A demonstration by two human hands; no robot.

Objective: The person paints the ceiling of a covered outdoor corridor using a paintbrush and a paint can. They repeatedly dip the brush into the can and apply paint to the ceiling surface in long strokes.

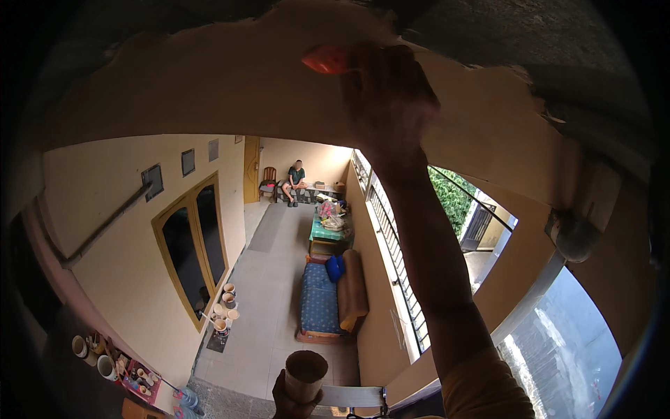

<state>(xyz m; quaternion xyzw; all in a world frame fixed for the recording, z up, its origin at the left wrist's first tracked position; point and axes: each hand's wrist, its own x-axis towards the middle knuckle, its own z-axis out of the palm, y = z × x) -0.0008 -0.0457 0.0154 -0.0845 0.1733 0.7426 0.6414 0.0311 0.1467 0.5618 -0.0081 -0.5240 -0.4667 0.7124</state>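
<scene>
My right hand [394,91] is raised overhead, close to the beige painted surface [230,87]. Its fingers are closed around a tool with a glossy orange-red handle [325,60]; the working end is hidden by the hand and shadow. The paint there ends in a ragged edge against dark grey, rough ceiling [481,38]. Low in the picture, my left hand [296,403] grips a beige tub [306,373] upright by its side. The tub's inside looks brownish, though how full it is I cannot tell.
Below lies a tiled floor [269,300] with a blue patterned sofa [319,297] and a green-covered table [328,230]. Several paint tubs [220,325] stand by the left wall. A metal ladder top [352,397] is beneath me. A person [296,178] sits at the far end.
</scene>
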